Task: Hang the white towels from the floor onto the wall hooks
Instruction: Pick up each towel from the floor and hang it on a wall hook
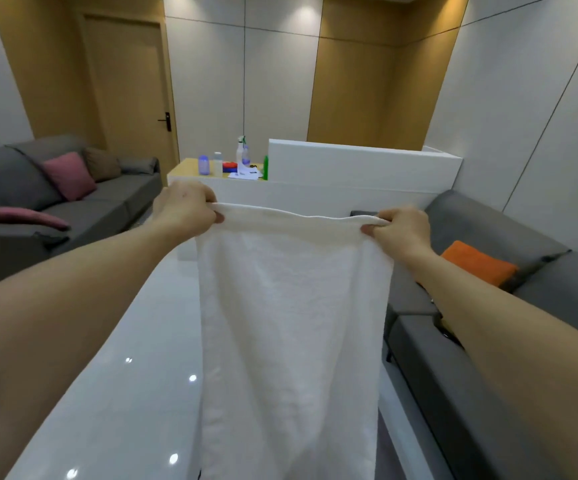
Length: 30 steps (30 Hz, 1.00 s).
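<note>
The white towel [291, 323] is held up by its top edge. One top corner is pinched tight in the left hand [185, 211], with the fingers curled shut around the cloth. The other top corner is pinched the same way in the right hand [401, 230]. Both arms are stretched out in front, and the top edge is pulled almost flat between the two hands, running from side to side. From there the towel hangs straight down, so its long side runs up and down, and its bottom end is cut off at the lower edge of the picture. A shiny white floor [135, 393] is seen under it. A white counter [349, 174] stands behind the towel, with bottles [218, 164] on its lower part. A grey sofa [73, 206] with a pink cushion [69, 174] is on the left. Another grey sofa [488, 323] with an orange cushion [477, 263] is on the right.
</note>
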{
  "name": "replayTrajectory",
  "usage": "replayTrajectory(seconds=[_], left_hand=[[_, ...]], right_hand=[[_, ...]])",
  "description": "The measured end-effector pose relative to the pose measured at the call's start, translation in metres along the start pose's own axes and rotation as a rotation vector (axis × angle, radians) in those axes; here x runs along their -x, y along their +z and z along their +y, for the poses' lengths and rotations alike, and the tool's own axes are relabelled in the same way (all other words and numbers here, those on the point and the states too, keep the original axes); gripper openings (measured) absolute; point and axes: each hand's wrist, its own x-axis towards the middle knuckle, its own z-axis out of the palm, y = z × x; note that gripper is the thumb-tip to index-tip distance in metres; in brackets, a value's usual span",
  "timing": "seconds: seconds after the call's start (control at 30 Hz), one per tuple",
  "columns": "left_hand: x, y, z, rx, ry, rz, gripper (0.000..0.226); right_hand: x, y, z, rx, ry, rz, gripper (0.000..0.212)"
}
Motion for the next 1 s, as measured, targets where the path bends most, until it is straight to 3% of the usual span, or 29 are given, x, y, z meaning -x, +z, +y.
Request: replayTrajectory(seconds=[0.27, 0.5, 0.7, 1.0], left_hand=[[-0.11, 0.042, 0.004, 0.064, -0.041, 0.111, 0.029], [-0.127, 0.034, 0.006, 0.083, -0.067, 0.204, 0.027], [-0.054, 0.055, 0.005, 0.174, -0.089, 0.153, 0.015], [0.166, 0.143, -0.006, 0.142, -0.317, -0.095, 0.014]], right_hand=[[-0.116, 0.043, 0.0, 0.031, 0.049, 0.02, 0.02], [-0.137, 0.044, 0.0, -0.107, -0.042, 0.117, 0.019], [-0.081, 0.05, 0.037, -0.141, -0.059, 0.072, 0.014], [0.103, 0.082, 0.145, -0.092, 0.098, -0.195, 0.011]])
